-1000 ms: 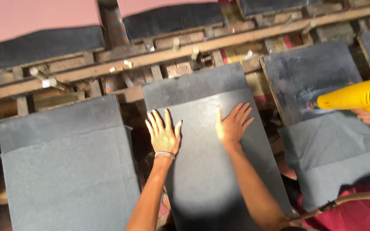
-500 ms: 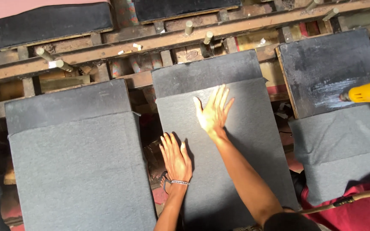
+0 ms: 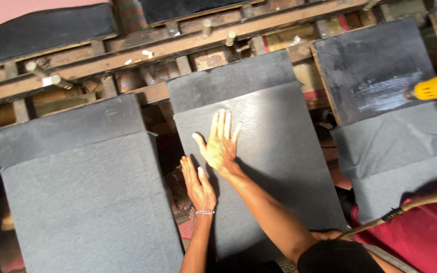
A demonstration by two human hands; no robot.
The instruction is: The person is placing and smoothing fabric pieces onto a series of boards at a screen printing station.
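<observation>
I see everything through the single camera on my head, which looks steeply down and a little forward over the grey felt-covered panel [image 3: 259,151] lying in front of me. That panel sits near the middle of the view, close enough that it fills much of the picture, and my own forearms enter from the bottom edge below it. The view is tilted, so the panel's edges run slightly askew. Beyond the panel's far end the camera takes in the wooden frame rails [image 3: 168,48] crossing the top. Left of the panel is a like grey panel [image 3: 82,197]; right of it another, cut off by the edge. No second view shares this scene.
</observation>
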